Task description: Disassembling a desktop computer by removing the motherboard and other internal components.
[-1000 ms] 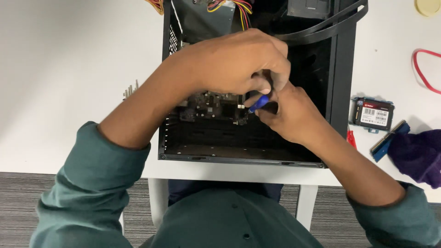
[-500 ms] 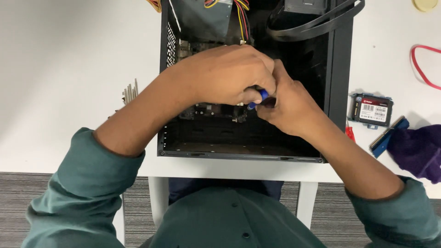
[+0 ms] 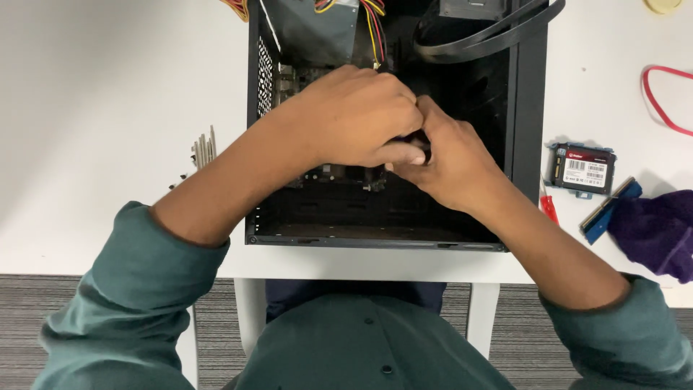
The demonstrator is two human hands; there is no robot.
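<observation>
While both hands meet inside the open black computer case (image 3: 523, 108) at the centre of the head view, the left hand (image 3: 354, 115) comes in from the lower left with its fingers curled down and closed over something small, and the right hand (image 3: 447, 162) comes up from the lower right, pressed against it, fingers pinched shut around a small dark object (image 3: 419, 148) between them; what that object is I cannot tell, as the hands cover most of it. Below the knuckles a strip of the circuit board (image 3: 346, 173) shows on the floor of the case. At the top of the frame sits a grey power supply (image 3: 310, 25) with a bundle of yellow and red wires (image 3: 372, 22), and a flat black cable (image 3: 476, 40) loops across the upper right of the case. The case stands on a white surface (image 3: 108, 108). To the left of the case lie some thin metal strips (image 3: 204, 148). On the right of the frame, just beside the case, lie a red-handled tool (image 3: 550, 208), a flat black drive (image 3: 582, 168), a blue stick-shaped part (image 3: 606, 213), a purple cloth (image 3: 653, 231) and, higher up, a red cable loop (image 3: 660, 105). Both arms wear green sleeves (image 3: 130, 303) pushed up the forearms.
</observation>
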